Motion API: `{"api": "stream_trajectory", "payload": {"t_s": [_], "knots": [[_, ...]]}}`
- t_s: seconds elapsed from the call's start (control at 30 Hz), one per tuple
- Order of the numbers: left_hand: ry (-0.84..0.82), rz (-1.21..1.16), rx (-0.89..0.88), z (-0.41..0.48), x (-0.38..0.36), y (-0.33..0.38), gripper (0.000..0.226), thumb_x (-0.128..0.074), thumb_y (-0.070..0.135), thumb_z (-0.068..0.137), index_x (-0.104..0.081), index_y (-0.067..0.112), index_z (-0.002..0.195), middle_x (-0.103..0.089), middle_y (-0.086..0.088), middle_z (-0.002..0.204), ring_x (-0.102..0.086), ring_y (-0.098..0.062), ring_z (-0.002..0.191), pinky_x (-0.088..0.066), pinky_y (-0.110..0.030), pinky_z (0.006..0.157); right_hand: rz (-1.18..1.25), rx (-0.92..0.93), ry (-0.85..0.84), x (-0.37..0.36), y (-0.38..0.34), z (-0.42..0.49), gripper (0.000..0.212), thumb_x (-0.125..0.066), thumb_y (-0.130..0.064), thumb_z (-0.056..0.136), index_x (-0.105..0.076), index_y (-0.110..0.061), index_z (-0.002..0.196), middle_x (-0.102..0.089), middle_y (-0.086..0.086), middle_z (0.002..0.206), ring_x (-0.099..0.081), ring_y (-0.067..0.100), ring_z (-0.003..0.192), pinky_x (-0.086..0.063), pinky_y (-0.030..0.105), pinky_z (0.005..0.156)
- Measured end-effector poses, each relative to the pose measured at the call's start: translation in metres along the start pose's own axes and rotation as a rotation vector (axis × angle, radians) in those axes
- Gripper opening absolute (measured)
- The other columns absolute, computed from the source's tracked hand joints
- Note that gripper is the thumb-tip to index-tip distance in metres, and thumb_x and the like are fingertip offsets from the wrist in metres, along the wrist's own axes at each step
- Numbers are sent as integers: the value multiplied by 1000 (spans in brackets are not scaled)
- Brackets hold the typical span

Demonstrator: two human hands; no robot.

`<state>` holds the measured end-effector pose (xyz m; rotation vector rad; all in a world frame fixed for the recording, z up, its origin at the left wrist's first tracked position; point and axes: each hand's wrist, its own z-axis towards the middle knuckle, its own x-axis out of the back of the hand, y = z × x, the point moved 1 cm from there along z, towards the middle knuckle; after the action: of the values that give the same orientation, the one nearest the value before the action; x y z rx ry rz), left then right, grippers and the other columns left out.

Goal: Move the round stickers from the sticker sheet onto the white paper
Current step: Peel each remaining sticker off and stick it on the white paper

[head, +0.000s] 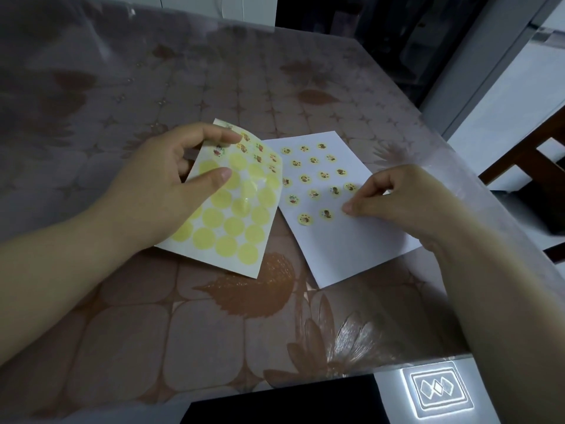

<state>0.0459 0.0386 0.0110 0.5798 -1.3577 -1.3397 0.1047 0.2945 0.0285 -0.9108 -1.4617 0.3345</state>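
Note:
The sticker sheet (235,209) lies left of centre, mostly bare yellow circles, with a few printed round stickers (258,149) left along its curled-up top edge. My left hand (165,182) grips that sheet, thumb on top and fingers at the raised upper edge. The white paper (345,240) lies to the right with several round stickers (315,179) stuck on it in rows. My right hand (397,203) rests on the paper, fingertips pinched together and pressed down at the end of the lowest row; whether a sticker is under them is hidden.
Both sheets lie on a table with a brown leaf-patterned cloth under clear plastic (214,316). The table's right edge (477,179) runs close behind the white paper. A dark wooden chair (538,166) stands to the right, a black object (281,399) at the near edge.

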Motion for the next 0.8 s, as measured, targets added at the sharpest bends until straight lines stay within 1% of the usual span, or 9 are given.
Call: {"api": "stream_trajectory", "payload": {"t_s": [0.03,0.1,0.17,0.33,0.43,0.5,0.6,0.67,0.8], "knots": [[1,-12,1,0,0,0,33,-63,14,88,-62,44,102,-70,24,95,-71,-5,76,-58,-21,64,-21,-15,-1,1,0,1,17,-81,-21,69,-66,-14,66,-57,-10,71,-52,-7,60,-38,8,49],[5,-45,1,0,-1,0,33,-63,13,88,-62,42,102,-69,24,97,-71,-5,77,-57,-21,64,-95,-38,16,3,0,4,29,-82,-26,67,-56,-15,72,-50,-7,74,-46,5,64,-32,21,53],[8,-95,7,0,-2,1,34,-62,11,88,-63,42,100,-69,23,101,-71,-6,79,-58,-22,66,-141,-36,11,4,1,5,37,-82,-29,67,-49,-16,77,-44,-6,76,-40,7,66,-27,24,54],[16,-190,23,0,-7,3,44,-52,-5,91,-62,38,97,-64,14,114,-70,-7,86,-58,-24,71,-271,90,-43,0,1,-4,20,-68,-36,80,-53,-24,85,-52,-10,87,-47,5,72,-33,21,58],[23,-203,29,1,-9,3,52,-47,-11,90,-56,38,105,-66,19,106,-68,-3,84,-57,-22,72,-286,243,-39,0,-4,-12,7,-56,-34,88,-61,-31,92,-58,-24,97,-54,-3,85,-34,13,67],[21,-213,30,2,-9,2,55,-48,-11,90,-51,39,113,-67,22,99,-68,-2,83,-55,-20,69,-341,304,-68,1,-6,-16,20,-51,-35,91,-60,-40,109,-52,-31,117,-46,-11,102,-30,10,83],[22,-229,37,3,-8,0,58,-49,-9,90,-46,41,119,-68,21,92,-68,-3,86,-55,-21,70,-443,278,-250,-2,-5,-21,51,-49,-46,88,-36,-46,137,-23,-29,146,-24,-5,131,-19,20,107],[25,-242,45,3,-7,-1,60,-49,-9,90,-43,40,124,-69,20,90,-68,-4,86,-55,-22,71,-483,243,-330,-8,-6,-27,69,-48,-56,81,-21,-45,143,-9,-26,152,-11,-2,139,-10,23,112],[33,-247,73,4,-7,-1,60,-49,-9,91,-41,39,128,-70,21,88,-68,-4,85,-55,-23,71,-561,252,-300,-19,-16,-41,89,-33,-71,66,-6,-42,146,-2,-21,154,-4,1,141,-6,25,113]]}}
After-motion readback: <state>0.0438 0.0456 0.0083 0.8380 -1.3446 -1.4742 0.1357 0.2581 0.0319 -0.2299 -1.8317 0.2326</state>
